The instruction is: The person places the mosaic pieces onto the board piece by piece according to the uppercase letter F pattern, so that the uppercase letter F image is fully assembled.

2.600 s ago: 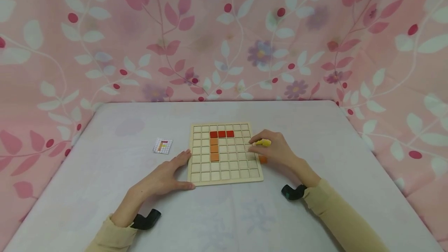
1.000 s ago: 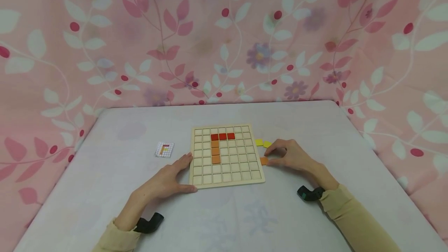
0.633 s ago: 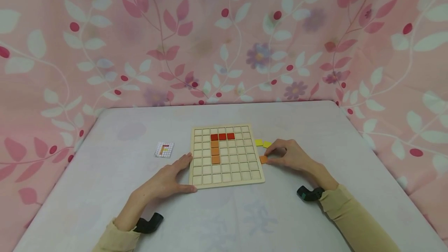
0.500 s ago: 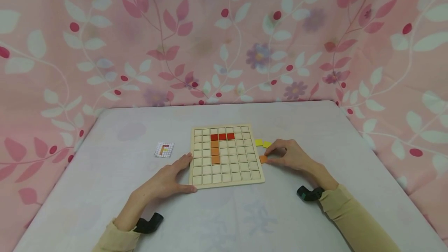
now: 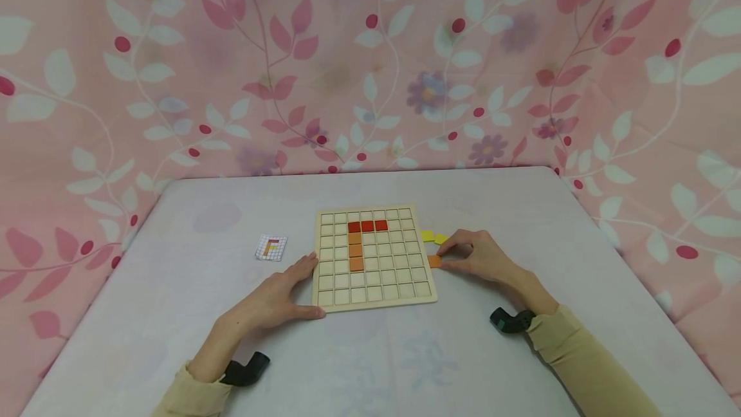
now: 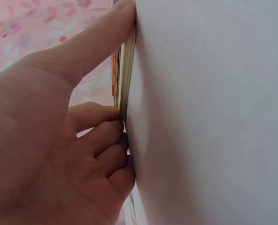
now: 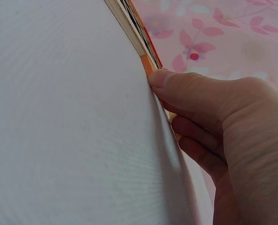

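A pale wooden grid board (image 5: 390, 277) lies flat on the table. Three red tiles (image 5: 367, 226) form a row in its upper part, and three orange tiles (image 5: 356, 251) run down below the leftmost red one. My left hand (image 5: 269, 302) rests at the board's near left corner, thumb on the front edge and fingertips along the left side. Thumb and forefinger of my right hand (image 5: 486, 257) pinch a loose orange tile (image 5: 434, 262), which lies against the board's right edge. In the right wrist view, that tile (image 7: 147, 64) shows beside the thumb tip.
Two yellow tiles (image 5: 427, 235) lie off the board's right edge, just beyond my right fingers. Left of the board sits a small card (image 5: 271, 248) printed with a coloured grid pattern. A pink floral curtain (image 5: 370, 69) stands behind the white table (image 5: 220, 211).
Earlier my right hand held a yellow tile over the board's right edge. Now both yellow tiles lie beside the board, and the pinched orange tile has slid slightly away from me. My left hand stays put.
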Motion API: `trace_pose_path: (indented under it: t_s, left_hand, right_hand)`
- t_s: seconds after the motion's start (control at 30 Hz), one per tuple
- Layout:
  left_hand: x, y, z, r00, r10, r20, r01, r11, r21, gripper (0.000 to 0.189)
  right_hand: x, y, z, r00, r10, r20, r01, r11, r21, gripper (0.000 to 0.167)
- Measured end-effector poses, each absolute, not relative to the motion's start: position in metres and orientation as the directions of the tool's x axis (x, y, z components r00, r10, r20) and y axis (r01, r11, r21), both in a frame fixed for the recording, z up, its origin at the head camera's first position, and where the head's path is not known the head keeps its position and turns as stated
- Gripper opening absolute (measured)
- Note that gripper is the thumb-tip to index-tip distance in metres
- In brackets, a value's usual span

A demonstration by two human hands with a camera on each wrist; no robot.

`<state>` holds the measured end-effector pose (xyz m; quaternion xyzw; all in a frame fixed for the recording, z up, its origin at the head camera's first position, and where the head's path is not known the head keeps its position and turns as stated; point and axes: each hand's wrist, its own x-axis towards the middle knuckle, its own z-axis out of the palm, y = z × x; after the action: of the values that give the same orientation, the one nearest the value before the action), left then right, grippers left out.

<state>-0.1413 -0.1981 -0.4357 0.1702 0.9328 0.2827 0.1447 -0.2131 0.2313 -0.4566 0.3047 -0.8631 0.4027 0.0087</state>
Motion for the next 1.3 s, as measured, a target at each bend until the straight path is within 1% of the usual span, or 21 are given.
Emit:
trace_pose_path:
  t_s: [0.13, 0.3, 0.37, 0.53, 0.63, 0.97, 1.1, 1.3]
  left_hand:
    - [-0.141, -0.198, -0.435, -0.900, 0.402, -0.171, 0.239, 0.780, 0.578, 0.106]
    - [-0.142, -0.198, -0.436, -0.902, 0.393, -0.176, 0.228, 0.782, 0.580, 0.106]
    - [-0.142, -0.198, -0.437, -0.903, 0.389, -0.182, 0.218, 0.780, 0.587, 0.107]
    - [-0.141, -0.198, -0.436, -0.902, 0.386, -0.191, 0.212, 0.784, 0.583, 0.108]
    - [-0.140, -0.198, -0.436, -0.902, 0.387, -0.189, 0.217, 0.787, 0.578, 0.108]
    - [-0.141, -0.197, -0.436, -0.905, 0.382, -0.189, 0.208, 0.784, 0.585, 0.108]
    - [-0.142, -0.197, -0.437, -0.904, 0.388, -0.180, 0.219, 0.781, 0.586, 0.107]
    - [-0.142, -0.197, -0.436, -0.903, 0.391, -0.177, 0.223, 0.780, 0.584, 0.107]
  right_hand:
    - [-0.218, 0.236, -0.464, -0.810, -0.520, 0.271, -0.539, 0.477, -0.694, 0.026]
    - [-0.219, 0.238, -0.464, -0.798, -0.533, 0.279, -0.556, 0.474, -0.683, 0.023]
    - [-0.218, 0.239, -0.460, -0.812, -0.519, 0.268, -0.541, 0.495, -0.680, 0.022]
    - [-0.215, 0.238, -0.449, -0.870, -0.439, 0.224, -0.458, 0.555, -0.694, 0.020]
    - [-0.214, 0.235, -0.444, -0.882, -0.419, 0.215, -0.438, 0.564, -0.701, 0.019]
    - [-0.214, 0.215, -0.445, -0.873, -0.420, 0.247, -0.450, 0.498, -0.742, 0.025]
    - [-0.213, 0.202, -0.446, -0.875, -0.423, 0.237, -0.446, 0.510, -0.735, 0.021]
    - [-0.214, 0.180, -0.447, -0.846, -0.465, 0.263, -0.490, 0.479, -0.729, 0.020]
